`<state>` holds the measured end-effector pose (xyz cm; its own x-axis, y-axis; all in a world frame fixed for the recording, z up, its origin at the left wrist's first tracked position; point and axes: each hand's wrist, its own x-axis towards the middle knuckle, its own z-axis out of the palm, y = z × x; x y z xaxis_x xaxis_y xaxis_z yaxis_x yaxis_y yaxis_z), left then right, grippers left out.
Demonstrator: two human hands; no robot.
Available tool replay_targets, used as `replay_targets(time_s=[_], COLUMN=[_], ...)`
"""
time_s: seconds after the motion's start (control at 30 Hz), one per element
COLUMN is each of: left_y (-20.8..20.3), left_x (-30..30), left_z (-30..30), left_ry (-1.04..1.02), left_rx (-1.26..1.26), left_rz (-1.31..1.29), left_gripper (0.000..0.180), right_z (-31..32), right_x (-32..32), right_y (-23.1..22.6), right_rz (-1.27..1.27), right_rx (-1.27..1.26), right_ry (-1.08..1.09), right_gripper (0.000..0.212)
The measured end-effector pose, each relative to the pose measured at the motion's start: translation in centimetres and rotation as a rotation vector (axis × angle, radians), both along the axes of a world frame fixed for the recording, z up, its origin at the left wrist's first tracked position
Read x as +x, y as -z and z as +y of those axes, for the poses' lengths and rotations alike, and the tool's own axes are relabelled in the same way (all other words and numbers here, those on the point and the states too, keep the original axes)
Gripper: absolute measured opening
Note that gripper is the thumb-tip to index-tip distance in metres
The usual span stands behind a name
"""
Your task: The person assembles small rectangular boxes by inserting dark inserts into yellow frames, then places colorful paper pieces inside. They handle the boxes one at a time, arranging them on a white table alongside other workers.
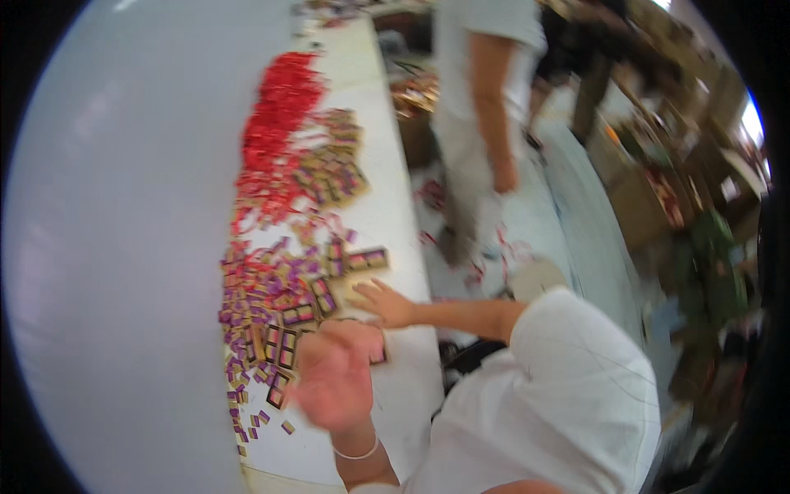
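Observation:
My right hand (383,303) lies on the white table with its fingers spread, touching a tan flat piece beside dark-framed rectangular pieces (368,258) with pink and yellowish panels. Raised over the table and closer to me is my left hand (337,375), with a pale band round its wrist. Motion smears its fingers, and I cannot make out anything in them. Left of both hands spreads a loose pile of small purple and tan rectangular pieces (276,280), with several larger dark-framed ones (280,346) among them.
Farther along the white table (350,62) lie a heap of red strips (280,107) and a stack of tan and purple pieces (333,169). A pale wall (123,247) runs along the left. A person in white (485,107) stands beyond; brown boxes (642,198) fill the right.

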<state>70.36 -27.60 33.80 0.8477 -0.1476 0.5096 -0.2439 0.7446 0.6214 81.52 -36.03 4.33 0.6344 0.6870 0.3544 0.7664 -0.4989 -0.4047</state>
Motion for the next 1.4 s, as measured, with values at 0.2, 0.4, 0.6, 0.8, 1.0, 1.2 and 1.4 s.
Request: replay_targets(time_s=[0.2, 0.4, 0.6, 0.8, 1.0, 1.2, 1.4], left_y=[-8.7, -10.9, -9.9, 3.4, 19.7, 21.1, 22.3], left_x=[-6.1, -10.0, -10.2, -8.9, -10.0, -8.3, -8.4], left_z=[-5.8, -10.5, -20.0, -25.7, -29.9, -38.9, -51.9], left_ry=[0.905, 1.148, 1.570, 1.355, 1.089, 0.672, 0.508], left_rx=[-0.131, -0.274, -0.452, 0.044, 0.961, 0.957, 0.811], left_rz=[-0.492, -0.385, -0.613, -0.187, 0.405, 0.722, 0.857], left_gripper=[0.042, 0.040, 0.041, 0.037, 0.028, 0.025, 0.024], right_z=[-18.3, -32.5, -37.1, -37.9, -42.7, -58.7, -76.3], right_x=[-14.7, -32.6, -46.1, -54.8, -55.4, -50.0, -38.1], right_y=[1.5, 1.8, 7.5, 13.8, 16.7, 19.5, 15.9], right_rz=[0.137, 0.516, 0.760, 1.231, 1.198, 1.260, 0.858], right_rx=[-0.107, -0.186, -0.045, -0.083, 0.065, 0.088, 0.024], right_ry=[0.386, 1.159, 1.632, 1.520, 1.501, 1.383, 1.400], right_gripper=[0.055, 0.051, 0.055, 0.040, 0.030, 0.025, 0.024])
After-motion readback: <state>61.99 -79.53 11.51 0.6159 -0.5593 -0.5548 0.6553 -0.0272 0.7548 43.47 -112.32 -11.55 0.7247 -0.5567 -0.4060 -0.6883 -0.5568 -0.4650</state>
